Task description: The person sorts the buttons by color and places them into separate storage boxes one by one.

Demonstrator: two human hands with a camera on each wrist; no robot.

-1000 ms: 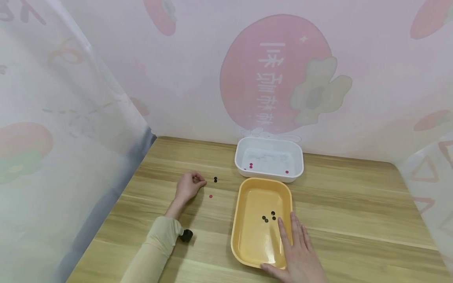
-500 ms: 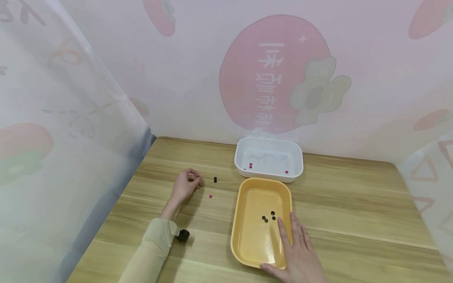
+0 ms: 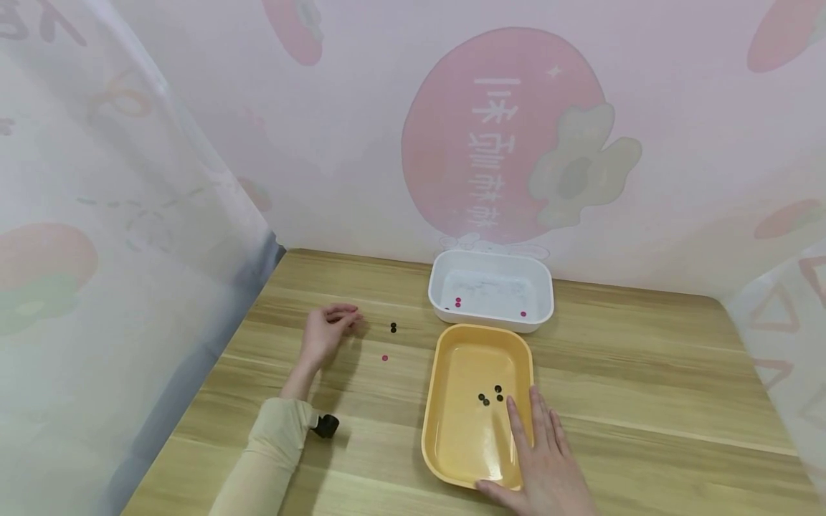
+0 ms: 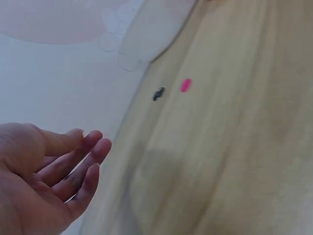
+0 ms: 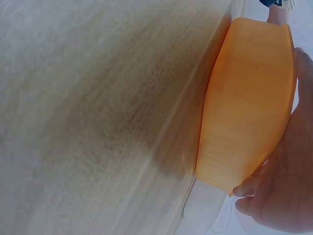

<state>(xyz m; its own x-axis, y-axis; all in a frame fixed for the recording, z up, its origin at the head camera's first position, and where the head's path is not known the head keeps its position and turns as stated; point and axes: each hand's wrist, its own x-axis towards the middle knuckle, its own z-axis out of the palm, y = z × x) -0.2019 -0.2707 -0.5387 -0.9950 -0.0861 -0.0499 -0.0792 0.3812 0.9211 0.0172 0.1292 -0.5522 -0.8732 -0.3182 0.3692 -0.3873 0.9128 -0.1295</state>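
My left hand is raised over the left part of the table, fingers loosely bent and thumb close to the index finger. In the left wrist view nothing shows between the fingertips. Right of it on the wood lie two small black buttons and one pink button. My right hand rests on the right rim of the yellow tray, its fingers straight and spread, the thumb at the near edge. Inside that tray are several black buttons.
Behind the yellow tray stands a white tray, close against its far end, with pink buttons and a dark one by the wall. A printed cloth hangs along the table's back. A black wrist camera sits on the left sleeve.
My left hand has drawn back to the left and slightly away from me, off from the black buttons. The right hand, trays and buttons stay where they were.
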